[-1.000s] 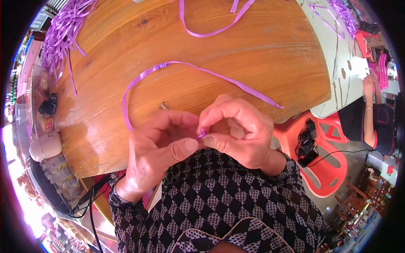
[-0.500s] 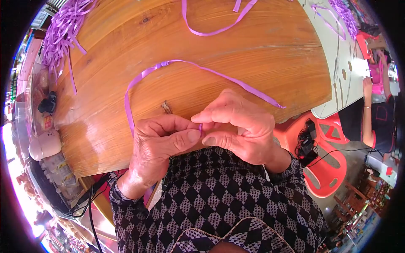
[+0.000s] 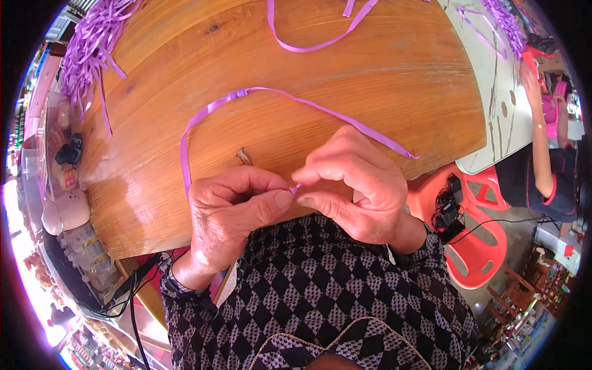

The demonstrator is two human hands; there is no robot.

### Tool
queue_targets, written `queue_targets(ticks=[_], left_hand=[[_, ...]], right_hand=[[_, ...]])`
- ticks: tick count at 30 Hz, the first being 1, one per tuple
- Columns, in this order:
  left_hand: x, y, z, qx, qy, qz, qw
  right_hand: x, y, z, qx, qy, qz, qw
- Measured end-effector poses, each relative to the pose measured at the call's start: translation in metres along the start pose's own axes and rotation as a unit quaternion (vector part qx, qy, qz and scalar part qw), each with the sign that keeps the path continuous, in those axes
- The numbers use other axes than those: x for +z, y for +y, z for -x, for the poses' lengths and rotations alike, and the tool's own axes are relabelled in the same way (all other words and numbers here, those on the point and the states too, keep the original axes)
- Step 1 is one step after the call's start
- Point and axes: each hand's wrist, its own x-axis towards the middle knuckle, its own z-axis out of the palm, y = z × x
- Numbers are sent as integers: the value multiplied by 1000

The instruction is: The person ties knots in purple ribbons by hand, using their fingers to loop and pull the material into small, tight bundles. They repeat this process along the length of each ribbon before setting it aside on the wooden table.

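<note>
A narrow purple ribbon (image 3: 211,110) arcs across the wooden table, with a small band or knot around it near the top of the arc. From there one end runs right, past my right hand, and lies loose on the wood. The other end passes down to my left hand (image 3: 231,209), whose thumb and forefinger pinch it. A short, twisted bit of ribbon pokes out between the two hands. My right hand (image 3: 361,188) is curled around that bit, forefinger above and thumb below; its inner fingertips are partly hidden, and the forefinger is slightly blurred.
A heap of purple ribbons (image 3: 92,49) lies at the table's far left; another ribbon (image 3: 308,47) loops at the far edge. A pale rounded container (image 3: 66,213) stands at left. At right are a white marbled table (image 3: 493,117), an orange-red chair (image 3: 475,259) with black cables, and another person's arm (image 3: 541,148).
My right hand has shifted slightly right, and its forefinger has lifted, leaving more of the ribbon's tip in sight. The other person's arm has reached farther forward.
</note>
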Motion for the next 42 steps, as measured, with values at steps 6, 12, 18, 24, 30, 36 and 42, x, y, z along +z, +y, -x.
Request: queue_targets(ticks=[6,12,18,24,30,36,42], left_hand=[[-1,-1,-5,-68,2,96,993],[-1,-2,-9,-100,-36,123,987],[-4,-1,-5,-55,-68,94,992],[-6,1,-2,-21,-41,-3,999],[-4,-2,-3,-75,-48,5,996],[-3,-6,-7,-108,-24,96,989],[-3,-5,-8,-117,-36,136,983]], right_hand=[[4,1,-3,-19,-12,-8,1000],[9,5,0,-61,17,31,998],[7,5,1,-54,3,39,998],[6,4,3,-38,-18,-9,999],[4,2,5,-32,-25,5,999],[3,3,5,-1,-43,-15,999],[7,4,5,-38,-7,5,999]])
